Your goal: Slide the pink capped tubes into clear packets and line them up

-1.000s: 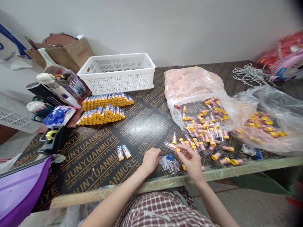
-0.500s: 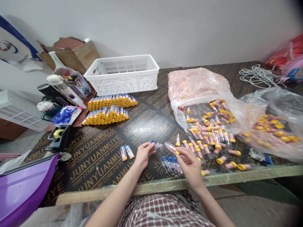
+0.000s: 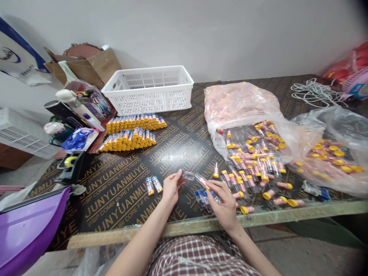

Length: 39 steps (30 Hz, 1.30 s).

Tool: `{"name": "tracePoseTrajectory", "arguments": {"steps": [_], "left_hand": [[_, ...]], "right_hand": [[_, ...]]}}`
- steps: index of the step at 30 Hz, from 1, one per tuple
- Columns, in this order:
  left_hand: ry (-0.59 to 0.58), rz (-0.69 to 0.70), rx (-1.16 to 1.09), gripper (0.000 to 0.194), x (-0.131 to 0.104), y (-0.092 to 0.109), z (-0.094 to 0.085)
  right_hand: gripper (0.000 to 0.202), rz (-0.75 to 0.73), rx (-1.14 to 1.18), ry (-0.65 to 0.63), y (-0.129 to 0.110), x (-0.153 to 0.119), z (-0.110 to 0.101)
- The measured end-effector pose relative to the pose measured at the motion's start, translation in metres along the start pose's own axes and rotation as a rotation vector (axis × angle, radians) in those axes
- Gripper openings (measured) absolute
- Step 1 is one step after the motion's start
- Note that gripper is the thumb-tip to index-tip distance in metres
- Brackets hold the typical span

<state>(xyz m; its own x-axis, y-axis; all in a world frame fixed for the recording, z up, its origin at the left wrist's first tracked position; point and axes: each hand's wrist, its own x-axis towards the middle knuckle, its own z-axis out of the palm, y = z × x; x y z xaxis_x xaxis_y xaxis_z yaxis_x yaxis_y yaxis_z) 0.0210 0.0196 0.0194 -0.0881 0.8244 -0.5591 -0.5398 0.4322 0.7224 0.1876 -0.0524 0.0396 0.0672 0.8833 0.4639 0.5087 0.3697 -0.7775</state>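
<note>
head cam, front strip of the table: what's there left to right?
purple sheet → tape dispenser → two loose tubes → left hand → clear tube → right hand → scattered yellow-capped tubes → clear bag

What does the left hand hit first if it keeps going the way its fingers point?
The left hand points up-right; first in line is the clear tube in the right hand, nearly touching already. Depth unclear.

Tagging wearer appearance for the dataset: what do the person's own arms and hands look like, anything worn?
Both forearms are bare to the bottom edge of the picture, with no sleeves showing. The left hand and right hand wear no gloves; no rings, watch or bands are visible. A red, white and dark checked fabric garment covers the lap between the arms.
</note>
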Motion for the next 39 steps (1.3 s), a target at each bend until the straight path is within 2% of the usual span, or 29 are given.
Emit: {"name": "tracePoseTrajectory", "arguments": {"steps": [3, 6, 9, 13, 17, 20, 22, 29, 39], "left_hand": [[-0.045, 0.05, 0.039, 0.043, -0.004, -0.004, 0.002], [-0.192, 0.047, 0.044, 0.04, -0.012, -0.004, 0.005], [-0.311, 0.0, 0.054, 0.041, -0.023, 0.001, 0.007], [-0.417, -0.088, 0.168, 0.037, -0.035, 0.007, 0.007], [-0.514, -0.172, 0.241, 0.037, -0.043, 0.005, 0.006], [-0.525, -0.2, 0.244, 0.039, -0.046, 0.002, 0.005], [-0.522, -0.211, 0.251, 0.04, -0.048, 0.001, 0.005], [-0.5, -0.216, 0.267, 0.045, -0.051, 0.001, 0.003], [-0.482, -0.219, 0.253, 0.042, -0.054, 0.004, 0.003]], "right_hand": [[0.03, 0.023, 0.041, -0.099, 0.0, -0.002, 0.003], [0.033, 0.02, 0.075, -0.167, 0.003, -0.005, 0.007], [0.037, -0.011, 0.046, -0.17, 0.007, -0.006, 0.009], [0.063, -0.03, 0.001, -0.179, 0.011, -0.002, 0.007], [0.084, -0.052, 0.108, -0.338, 0.011, 0.004, 0.002], [0.086, -0.061, 0.178, -0.455, 0.012, 0.005, 0.0], [0.086, -0.056, 0.209, -0.477, 0.013, 0.003, 0.001], [0.083, 0.002, 0.273, -0.417, 0.015, -0.004, 0.006], [0.084, -0.007, 0.323, -0.389, 0.012, -0.003, 0.008]]}}
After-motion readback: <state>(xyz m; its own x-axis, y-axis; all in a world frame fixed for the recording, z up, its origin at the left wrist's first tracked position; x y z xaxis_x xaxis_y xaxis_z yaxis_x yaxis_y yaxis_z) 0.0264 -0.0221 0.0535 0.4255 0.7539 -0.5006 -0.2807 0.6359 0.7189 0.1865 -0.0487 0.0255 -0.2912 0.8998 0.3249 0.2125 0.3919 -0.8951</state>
